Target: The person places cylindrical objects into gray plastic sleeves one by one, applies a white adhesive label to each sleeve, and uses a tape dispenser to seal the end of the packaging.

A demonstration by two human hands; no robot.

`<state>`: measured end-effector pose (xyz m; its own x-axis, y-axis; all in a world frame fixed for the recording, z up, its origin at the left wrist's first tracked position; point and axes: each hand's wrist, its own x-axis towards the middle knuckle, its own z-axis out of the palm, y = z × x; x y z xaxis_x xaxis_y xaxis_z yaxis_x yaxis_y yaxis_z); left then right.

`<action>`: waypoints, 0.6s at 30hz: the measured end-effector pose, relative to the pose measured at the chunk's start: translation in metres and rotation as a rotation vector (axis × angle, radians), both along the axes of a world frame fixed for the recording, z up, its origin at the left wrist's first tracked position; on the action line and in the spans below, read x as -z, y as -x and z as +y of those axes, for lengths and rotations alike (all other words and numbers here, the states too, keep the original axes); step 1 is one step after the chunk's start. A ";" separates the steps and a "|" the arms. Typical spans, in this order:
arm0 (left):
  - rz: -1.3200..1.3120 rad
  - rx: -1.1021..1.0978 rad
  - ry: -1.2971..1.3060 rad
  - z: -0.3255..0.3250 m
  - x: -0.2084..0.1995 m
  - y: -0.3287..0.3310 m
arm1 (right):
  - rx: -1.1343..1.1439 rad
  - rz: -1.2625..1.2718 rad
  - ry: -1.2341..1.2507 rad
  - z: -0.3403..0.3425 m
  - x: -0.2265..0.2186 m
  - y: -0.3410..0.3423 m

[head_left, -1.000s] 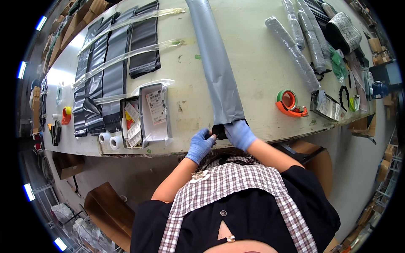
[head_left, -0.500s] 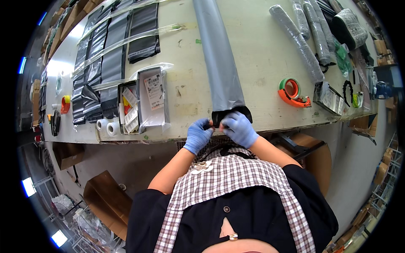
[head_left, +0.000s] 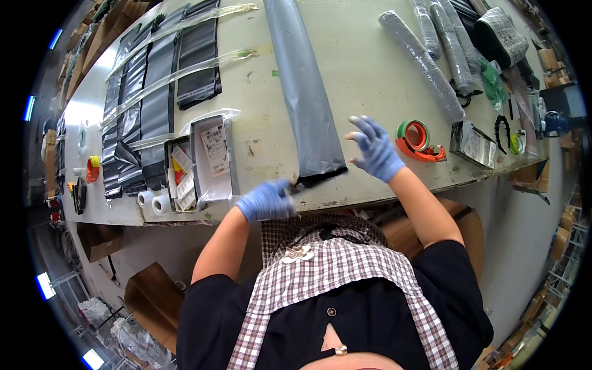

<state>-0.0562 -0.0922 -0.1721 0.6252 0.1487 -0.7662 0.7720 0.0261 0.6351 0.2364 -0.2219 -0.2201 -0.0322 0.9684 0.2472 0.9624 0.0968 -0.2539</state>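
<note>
A long grey plastic mailing bag [head_left: 305,92] lies lengthwise on the table, with a dark edge at its near end. My left hand [head_left: 268,200], in a blue glove, is at the bag's near left corner. Motion smears its fingers, and whether it grips the dark edge there cannot be made out. To the right of the bag my right hand [head_left: 377,151], gloved in blue as well, is held open with fingers spread and nothing in it.
Flat black bags [head_left: 157,92] lie at the left under clear plastic strips. Beside them stand an open box [head_left: 214,160] with labels and white rolls [head_left: 161,205]. On the right are an orange tape dispenser [head_left: 420,150], bubble-wrapped rolls [head_left: 425,68] and a small box [head_left: 473,145].
Both hands were together at the bag's near end; now they are apart. My right hand has let go and moved right and away from me; my left has swung left. The dark end lies flatter.
</note>
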 end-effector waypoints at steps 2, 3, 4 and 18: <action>0.040 0.371 -0.007 -0.017 0.000 0.019 | -0.111 -0.031 -0.088 0.025 0.023 -0.001; -0.006 0.640 -0.237 -0.025 0.009 0.027 | -0.155 -0.062 -0.088 0.031 0.030 -0.003; 0.125 0.674 -0.293 -0.027 0.003 0.025 | -0.191 -0.087 -0.114 0.032 0.037 -0.006; -0.988 0.026 -1.293 0.063 0.064 -0.068 | -0.322 0.416 -0.243 0.063 0.042 -0.015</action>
<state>0.0114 -0.0289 -0.2362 0.7831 0.3207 0.5329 0.0649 -0.8942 0.4429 0.2519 -0.1589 -0.2625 -0.1680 0.8399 0.5161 0.6989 0.4708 -0.5385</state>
